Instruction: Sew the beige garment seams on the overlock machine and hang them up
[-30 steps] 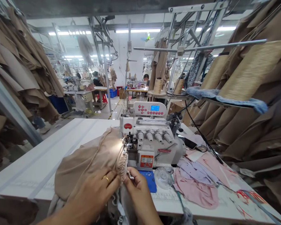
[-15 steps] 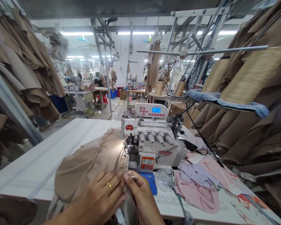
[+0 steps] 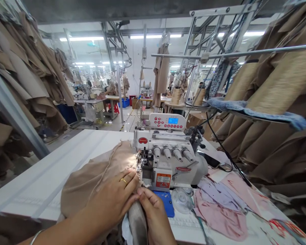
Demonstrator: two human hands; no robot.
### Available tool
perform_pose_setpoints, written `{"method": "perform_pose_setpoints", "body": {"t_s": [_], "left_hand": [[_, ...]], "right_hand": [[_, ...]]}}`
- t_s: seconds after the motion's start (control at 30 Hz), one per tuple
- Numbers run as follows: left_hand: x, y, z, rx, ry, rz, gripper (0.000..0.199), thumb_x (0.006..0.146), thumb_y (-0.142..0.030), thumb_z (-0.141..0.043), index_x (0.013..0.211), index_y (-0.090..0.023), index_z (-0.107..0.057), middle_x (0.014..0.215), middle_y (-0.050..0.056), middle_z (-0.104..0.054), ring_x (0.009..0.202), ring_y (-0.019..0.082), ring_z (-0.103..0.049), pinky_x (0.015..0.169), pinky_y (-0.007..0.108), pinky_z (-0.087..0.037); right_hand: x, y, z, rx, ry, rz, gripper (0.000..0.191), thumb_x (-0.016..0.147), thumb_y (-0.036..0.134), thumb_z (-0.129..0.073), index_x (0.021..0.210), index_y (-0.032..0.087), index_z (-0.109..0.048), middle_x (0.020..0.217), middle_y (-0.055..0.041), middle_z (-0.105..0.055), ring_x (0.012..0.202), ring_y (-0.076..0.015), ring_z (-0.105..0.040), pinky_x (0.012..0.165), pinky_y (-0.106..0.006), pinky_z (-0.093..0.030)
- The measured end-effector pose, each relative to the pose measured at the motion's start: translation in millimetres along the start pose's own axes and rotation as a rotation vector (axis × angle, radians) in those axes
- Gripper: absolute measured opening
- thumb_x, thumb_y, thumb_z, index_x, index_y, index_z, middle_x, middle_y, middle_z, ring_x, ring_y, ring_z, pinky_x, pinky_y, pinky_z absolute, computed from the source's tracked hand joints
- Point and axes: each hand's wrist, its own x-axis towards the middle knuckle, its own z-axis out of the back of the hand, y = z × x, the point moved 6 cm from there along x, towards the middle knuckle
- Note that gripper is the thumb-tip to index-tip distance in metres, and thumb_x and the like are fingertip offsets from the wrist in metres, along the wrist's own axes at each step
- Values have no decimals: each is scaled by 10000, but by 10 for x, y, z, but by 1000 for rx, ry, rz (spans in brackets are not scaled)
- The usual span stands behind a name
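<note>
The beige knit garment (image 3: pixel 97 183) lies bunched on the near part of the white table (image 3: pixel 53 160), its gathered edge running up to the presser foot (image 3: pixel 140 163) of the overlock sewing machine (image 3: pixel 165 153), which stands towards the table's far edge. The left hand (image 3: pixel 112 200), with a gold ring (image 3: pixel 123 181) on one finger, lies palm down across the cloth, fingers close together and pressing it against the table. That pressure appears meant to hold the bulk steady and keep the layers together beside the foot. The right hand (image 3: pixel 153 214) curls its fingers around a grey fold (image 3: pixel 137 221) hanging over the table's near edge, pinching it just below the machine, apparently to keep the edge lined up with the foot. The two hands almost touch.

To the right of the machine, a blue pad (image 3: pixel 167 203) and a clear plastic disc (image 3: pixel 181 200) sit close by. Pink and lilac fabric pieces (image 3: pixel 219 211) lie towards the table's right corner, with a phone (image 3: pixel 211 160) behind them.
</note>
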Motion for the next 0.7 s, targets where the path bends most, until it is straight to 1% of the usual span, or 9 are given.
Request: {"method": "perform_pose_setpoints", "body": {"t_s": [0.1, 0.2, 0.3, 0.4, 0.5, 0.57, 0.6, 0.63, 0.7], "left_hand": [[5, 31, -28, -5, 12, -9, 373, 1007, -316, -455, 1310, -110, -522, 1285, 149, -638, 1207, 267, -578, 979, 403, -517], [7, 24, -25, 15, 16, -63, 388, 1012, -337, -456, 1324, -116, -527, 1282, 136, -640, 1217, 269, -563, 991, 418, -503], [-7, -29, 37, 95, -50, -134, 354, 1023, -270, -402, 1285, -113, -579, 1269, 141, -651, 1206, 287, -564, 985, 454, -493], [-29, -83, 102, 173, -138, -157, 350, 1011, -182, -357, 1170, -88, -655, 1202, 148, -680, 1171, 286, -573, 971, 438, -489], [-54, -106, 88, 226, -144, -141, 363, 1004, -150, -344, 1126, -70, -676, 1137, 130, -702, 1103, 273, -586, 963, 418, -477], [-80, -102, 60, 221, -137, -120, 372, 997, -126, -332, 1164, -69, -660, 1157, 113, -700, 1084, 250, -589, 958, 395, -468], [-96, -92, 43, 207, -135, -102, 378, 995, -123, -328, 1187, -79, -651, 1173, 106, -696, 1083, 239, -590, 954, 387, -463], [-114, -79, 22, 193, -127, -78, 382, 993, -130, -330, 1210, -95, -643, 1190, 99, -692, 1086, 232, -590, 950, 384, -458], [-154, -58, -26, 188, -109, -25, 367, 993, -183, -366, 1234, -136, -639, 1207, 90, -687, 1100, 236, -587, 954, 396, -444]], "right_hand": [[-29, 9, 17, -27, 7, 9, 251, 841, 435, -774, 956, 212, -771, 956, -40, -742, 969, -214, -634, 879, -290, -481], [-38, 51, -10, -66, 52, 12, 273, 843, 448, -776, 1016, 238, -759, 1043, -31, -744, 1016, -218, -652, 887, -279, -486], [-41, 100, -87, -77, 159, 32, 310, 839, 454, -790, 1092, 285, -736, 1120, -15, -738, 1073, -206, -655, 948, -277, -477], [-40, 71, -94, -92, 205, 68, 460, 863, 453, -771, 1288, 332, -645, 1347, -30, -642, 1264, -219, -564, 1090, -331, -415], [-47, -79, -14, -166, 192, 122, 561, 913, 450, -713, 1428, 342, -519, 1532, -30, -457, 1417, -227, -401, 1179, -375, -329], [-74, -213, 50, -232, 187, 168, 589, 945, 453, -666, 1479, 327, -450, 1595, -16, -341, 1478, -222, -280, 1214, -377, -266], [-94, -270, 92, -282, 164, 197, 603, 957, 455, -646, 1498, 314, -421, 1604, -18, -319, 1487, -225, -254, 1222, -377, -246], [-116, -312, 146, -339, 117, 226, 645, 964, 455, -633, 1529, 298, -364, 1598, -35, -335, 1480, -234, -273, 1225, -384, -238], [-161, -352, 262, -429, -3, 241, 817, 962, 457, -627, 1592, 268, -143, 1523, -100, -458, 1389, -269, -437, 1189, -430, -307]]}}
